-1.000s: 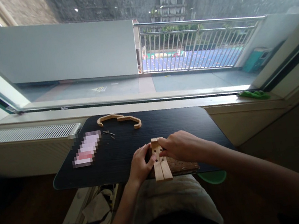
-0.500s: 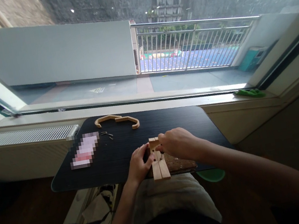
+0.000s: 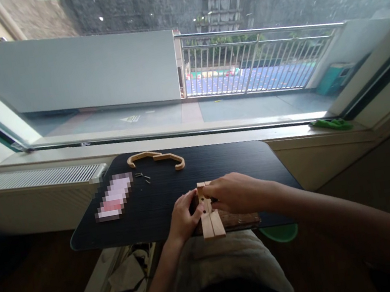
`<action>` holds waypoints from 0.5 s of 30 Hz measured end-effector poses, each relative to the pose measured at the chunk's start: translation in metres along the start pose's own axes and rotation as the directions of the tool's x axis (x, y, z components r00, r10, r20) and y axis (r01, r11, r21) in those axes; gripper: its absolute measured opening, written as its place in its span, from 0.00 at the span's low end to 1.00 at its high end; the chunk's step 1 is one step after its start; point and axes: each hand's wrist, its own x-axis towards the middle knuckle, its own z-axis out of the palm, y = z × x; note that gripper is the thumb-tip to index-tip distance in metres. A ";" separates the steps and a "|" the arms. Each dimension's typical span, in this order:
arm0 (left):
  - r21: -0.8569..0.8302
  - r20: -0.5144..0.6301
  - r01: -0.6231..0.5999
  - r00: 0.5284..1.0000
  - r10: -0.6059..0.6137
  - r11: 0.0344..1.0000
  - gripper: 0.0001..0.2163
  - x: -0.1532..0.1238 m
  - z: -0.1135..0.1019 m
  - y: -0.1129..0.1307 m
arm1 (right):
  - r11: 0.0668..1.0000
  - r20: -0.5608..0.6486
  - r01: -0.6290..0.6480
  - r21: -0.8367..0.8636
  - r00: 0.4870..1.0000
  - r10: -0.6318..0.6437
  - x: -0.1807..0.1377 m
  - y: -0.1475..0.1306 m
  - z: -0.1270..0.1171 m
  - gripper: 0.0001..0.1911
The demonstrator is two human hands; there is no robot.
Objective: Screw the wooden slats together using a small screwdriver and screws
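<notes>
At the near edge of the black tabletop (image 3: 231, 159), right in front of the lap: 2 wooden strips (image 3: 210, 213), pressed side by side, long way running away from the body, near ends jutting just past the edge. Dark holes along the left strip. Under and to the right of them, a flat brown board (image 3: 240, 219), mostly covered by the forearm.

Against the left flank of the wooden strips, the left hand (image 3: 184, 217), fingers curled and clamped on the wood, thumb lying toward the top face. Over the far end, the right hand (image 3: 234, 193), fingertips bunched together and touching the wood; cannot tell whether pinched on anything small.

Farther back on the tabletop, well apart from both hands: 2 curved wooden pieces (image 3: 155, 158) lying end to end, a few small dark screws (image 3: 143, 177) just in front of them, and a pink blurred patch (image 3: 115, 203) to the left.

Beyond the far edge, a window sill with a green cloth (image 3: 332, 124) at the right and a white radiator (image 3: 30, 178) at the left.
</notes>
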 end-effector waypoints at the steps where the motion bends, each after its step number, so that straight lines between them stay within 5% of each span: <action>1: -0.001 0.004 -0.002 1.000 0.002 1.000 0.19 0.000 0.000 0.000 | 0.999 0.005 0.026 0.018 1.000 -0.026 -0.001 0.004 -0.001 0.10; 8: -0.005 0.013 -0.016 1.000 0.016 1.000 0.19 0.000 0.000 0.001 | 0.994 -0.062 -0.004 0.108 0.998 0.010 -0.005 0.024 -0.005 0.07; 15: -0.003 -0.007 -0.032 0.999 0.032 0.999 0.19 -0.001 0.000 0.000 | 0.983 0.008 0.012 0.185 1.000 -0.013 -0.005 0.025 0.000 0.08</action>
